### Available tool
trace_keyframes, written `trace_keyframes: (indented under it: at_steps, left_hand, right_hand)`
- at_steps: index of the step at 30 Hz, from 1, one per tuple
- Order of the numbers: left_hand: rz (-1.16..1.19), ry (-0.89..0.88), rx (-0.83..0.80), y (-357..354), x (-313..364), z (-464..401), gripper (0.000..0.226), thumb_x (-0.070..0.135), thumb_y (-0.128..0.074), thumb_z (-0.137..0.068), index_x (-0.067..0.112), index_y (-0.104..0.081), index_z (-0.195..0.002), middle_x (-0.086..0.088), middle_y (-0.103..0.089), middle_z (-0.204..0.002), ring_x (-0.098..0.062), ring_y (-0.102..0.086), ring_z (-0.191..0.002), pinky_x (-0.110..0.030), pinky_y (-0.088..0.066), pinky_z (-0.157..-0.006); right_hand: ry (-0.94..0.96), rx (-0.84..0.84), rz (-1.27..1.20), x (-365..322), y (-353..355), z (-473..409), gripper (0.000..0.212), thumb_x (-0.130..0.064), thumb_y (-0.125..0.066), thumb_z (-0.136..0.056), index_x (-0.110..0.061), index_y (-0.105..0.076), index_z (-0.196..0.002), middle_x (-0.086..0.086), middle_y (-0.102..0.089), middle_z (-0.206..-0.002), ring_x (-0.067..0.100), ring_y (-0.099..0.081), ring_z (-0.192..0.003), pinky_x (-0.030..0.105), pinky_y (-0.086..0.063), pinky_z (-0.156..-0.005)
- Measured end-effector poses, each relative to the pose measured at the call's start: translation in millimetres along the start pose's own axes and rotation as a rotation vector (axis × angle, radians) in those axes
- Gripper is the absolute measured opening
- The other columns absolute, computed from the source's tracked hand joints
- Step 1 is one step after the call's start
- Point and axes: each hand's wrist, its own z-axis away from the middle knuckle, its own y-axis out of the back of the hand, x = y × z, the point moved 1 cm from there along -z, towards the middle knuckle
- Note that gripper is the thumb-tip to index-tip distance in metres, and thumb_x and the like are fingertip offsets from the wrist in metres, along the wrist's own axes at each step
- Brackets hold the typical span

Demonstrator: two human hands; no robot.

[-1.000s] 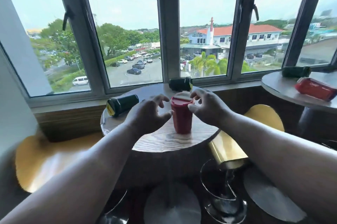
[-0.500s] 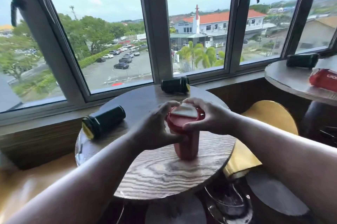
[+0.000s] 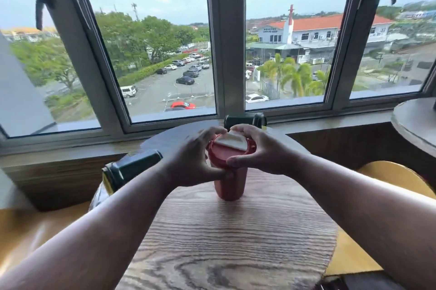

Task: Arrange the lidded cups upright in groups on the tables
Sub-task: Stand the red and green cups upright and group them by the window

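Three cups sit on the round table — one red cup and two dark green cups. Two hands show. Two tables — the second table is at the right.

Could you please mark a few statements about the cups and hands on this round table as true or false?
1. The red cup stands upright on the round table. True.
2. Only the left hand touches the red cup. False: the right hand also grips the red lid.
3. The dark green cup at the left lies on its side. True.
4. The dark green cup by the window stands in front of the red cup. False: it is behind it, near the window.
5. The red lid carries a white flap. True.
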Motion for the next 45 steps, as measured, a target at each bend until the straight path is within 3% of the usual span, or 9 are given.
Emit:
trace_keyframes:
  at_steps: [3, 7, 11, 15, 21, 25, 32, 38, 45]
  left_hand:
    - [-0.011, 0.034, 0.063, -4, -7, -8, 0.090, 0.060, -0.074, -0.057, 0.027, -0.048, -0.136, 0.005, -0.061, -0.125, -0.012, -0.059, -0.108, -0.037, -0.052, -0.094]
    - [-0.013, 0.087, 0.137, -10, -10, -15, 0.089, 0.061, -0.077, -0.056, 0.025, -0.051, -0.132, 0.008, -0.064, -0.114, -0.008, -0.061, -0.100, -0.035, -0.054, -0.088]
    - [-0.048, 0.135, 0.184, -17, -16, -17, 0.087, 0.058, -0.083, -0.060, 0.028, -0.049, -0.134, 0.008, -0.063, -0.117, -0.009, -0.061, -0.103, -0.037, -0.055, -0.089]
    - [-0.043, 0.180, 0.207, -23, -17, -16, 0.084, 0.056, -0.084, -0.063, 0.029, -0.048, -0.134, 0.009, -0.062, -0.121, -0.008, -0.060, -0.106, -0.036, -0.053, -0.092]
    - [-0.046, 0.214, 0.206, -24, -16, -8, 0.087, 0.047, -0.084, -0.072, 0.029, -0.039, -0.145, 0.009, -0.055, -0.134, -0.007, -0.054, -0.116, -0.026, -0.045, -0.099]
    - [-0.082, 0.233, 0.183, -17, -23, 10, 0.085, 0.057, -0.077, -0.076, 0.035, -0.035, -0.146, 0.010, -0.056, -0.121, -0.005, -0.058, -0.103, -0.025, -0.051, -0.086]
    - [-0.192, 0.252, 0.336, 47, -77, 61, 0.065, 0.049, -0.079, -0.076, 0.034, -0.053, -0.133, 0.014, -0.058, -0.114, -0.003, -0.057, -0.100, -0.029, -0.049, -0.092]
    - [-0.204, 0.322, 0.451, 72, -148, 113, 0.067, 0.056, -0.071, -0.068, 0.028, -0.057, -0.128, 0.013, -0.054, -0.115, -0.012, -0.055, -0.110, -0.037, -0.048, -0.098]
    - [-0.088, 0.331, 0.200, 67, -199, 138, 0.096, 0.067, -0.076, -0.057, 0.037, -0.039, -0.141, 0.009, -0.044, -0.140, -0.010, -0.041, -0.128, -0.035, -0.039, -0.109]
  right_hand:
    - [0.037, -0.049, 0.025, 9, 4, -22, 0.109, -0.059, -0.086, -0.047, -0.016, -0.047, -0.140, -0.002, -0.067, -0.119, 0.010, -0.066, -0.107, 0.032, -0.053, -0.097]
    - [0.082, -0.090, 0.065, 17, 10, -42, 0.095, -0.044, -0.089, -0.060, -0.017, -0.047, -0.141, -0.005, -0.064, -0.120, 0.004, -0.062, -0.105, 0.013, -0.047, -0.090]
    - [0.092, -0.162, 0.054, 24, 12, -55, 0.097, -0.043, -0.087, -0.064, -0.017, -0.043, -0.146, -0.003, -0.063, -0.125, 0.007, -0.063, -0.110, 0.024, -0.050, -0.098]
    - [0.112, -0.208, 0.003, 30, 12, -61, 0.088, -0.032, -0.088, -0.071, -0.018, -0.043, -0.146, 0.000, -0.063, -0.123, 0.010, -0.063, -0.111, 0.017, -0.051, -0.092]
    - [0.147, -0.234, 0.027, 28, 11, -65, 0.100, -0.051, -0.081, -0.060, -0.022, -0.042, -0.147, -0.003, -0.061, -0.127, 0.008, -0.059, -0.114, 0.023, -0.048, -0.097]
    - [0.122, -0.219, 0.001, 20, 6, -65, 0.092, -0.058, -0.077, -0.068, -0.020, -0.044, -0.144, -0.003, -0.060, -0.130, 0.010, -0.059, -0.114, 0.023, -0.047, -0.097]
    - [0.381, 0.187, 0.391, -46, -15, -64, 0.056, -0.045, -0.066, -0.085, -0.019, -0.056, -0.133, 0.000, -0.063, -0.122, 0.017, -0.053, -0.118, 0.027, -0.038, -0.097]
    - [0.480, 0.023, 0.483, -99, -103, -68, 0.036, -0.035, -0.066, -0.086, -0.019, -0.064, -0.119, -0.003, -0.065, -0.107, 0.013, -0.057, -0.096, 0.031, -0.047, -0.085]
    - [0.275, -0.131, 0.565, -99, -189, -88, 0.025, -0.030, -0.062, -0.087, -0.020, -0.065, -0.110, 0.000, -0.062, -0.104, 0.020, -0.061, -0.089, 0.037, -0.052, -0.083]
